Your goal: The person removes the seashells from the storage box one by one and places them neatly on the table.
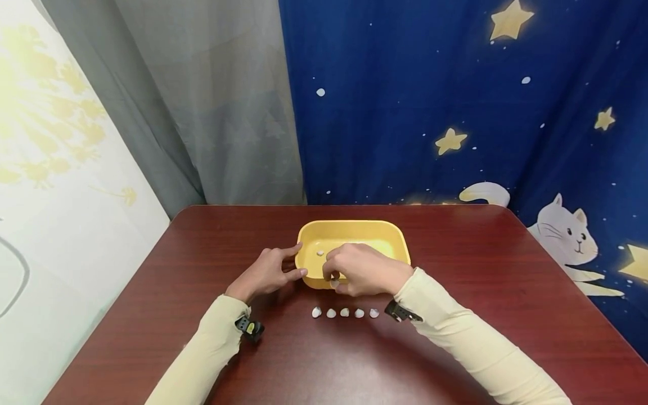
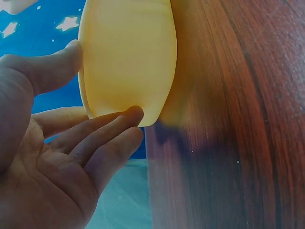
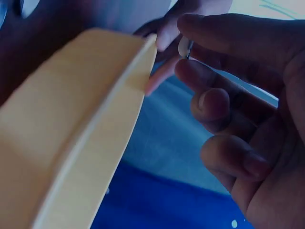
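Note:
A yellow plastic basin (image 1: 354, 226) stands on the table. My left hand (image 1: 268, 273) holds its left end, thumb at the rim and fingers against the outer wall, as the left wrist view shows. Over the basin's front rim, my right hand (image 1: 361, 270) pinches a small white seashell (image 3: 184, 46) between thumb and index finger, its other fingers loosely curled. Another pale shell (image 1: 320, 253) lies on the basin floor towards the left; my right hand hides part of the inside.
Several small white shells (image 1: 345, 312) lie in a spaced row on the dark red wooden table (image 1: 324, 365), between the basin and me. A grey curtain (image 1: 228, 112) and a blue star-printed curtain (image 1: 379, 140) hang behind the table's far edge.

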`<state>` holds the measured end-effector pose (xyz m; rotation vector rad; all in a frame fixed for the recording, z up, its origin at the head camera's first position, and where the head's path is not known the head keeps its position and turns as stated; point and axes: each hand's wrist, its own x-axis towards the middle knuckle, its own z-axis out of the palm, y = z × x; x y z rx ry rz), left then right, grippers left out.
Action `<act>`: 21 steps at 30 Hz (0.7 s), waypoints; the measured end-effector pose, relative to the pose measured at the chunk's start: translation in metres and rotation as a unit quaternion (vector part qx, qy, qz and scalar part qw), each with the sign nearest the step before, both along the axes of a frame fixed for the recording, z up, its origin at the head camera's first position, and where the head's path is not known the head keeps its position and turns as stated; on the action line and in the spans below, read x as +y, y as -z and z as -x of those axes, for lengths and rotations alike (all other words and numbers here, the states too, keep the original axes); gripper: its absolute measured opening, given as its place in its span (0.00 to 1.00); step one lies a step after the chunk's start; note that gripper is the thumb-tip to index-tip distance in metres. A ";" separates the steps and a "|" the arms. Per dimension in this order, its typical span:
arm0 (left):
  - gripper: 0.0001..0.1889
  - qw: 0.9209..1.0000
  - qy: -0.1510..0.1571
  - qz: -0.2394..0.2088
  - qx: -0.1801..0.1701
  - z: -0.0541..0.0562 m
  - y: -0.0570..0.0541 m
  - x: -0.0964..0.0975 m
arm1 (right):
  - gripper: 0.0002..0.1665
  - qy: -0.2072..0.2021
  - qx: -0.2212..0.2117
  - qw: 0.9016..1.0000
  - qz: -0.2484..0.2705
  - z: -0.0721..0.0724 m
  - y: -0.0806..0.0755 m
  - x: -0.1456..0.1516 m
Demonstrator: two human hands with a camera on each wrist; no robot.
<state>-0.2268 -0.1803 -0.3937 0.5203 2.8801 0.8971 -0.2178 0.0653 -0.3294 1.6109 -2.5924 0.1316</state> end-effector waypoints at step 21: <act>0.38 1.000 0.005 0.005 0.000 0.001 0.000 -0.001 | 0.06 -0.069 0.022 0.993 -0.096 -0.023 0.052 -0.037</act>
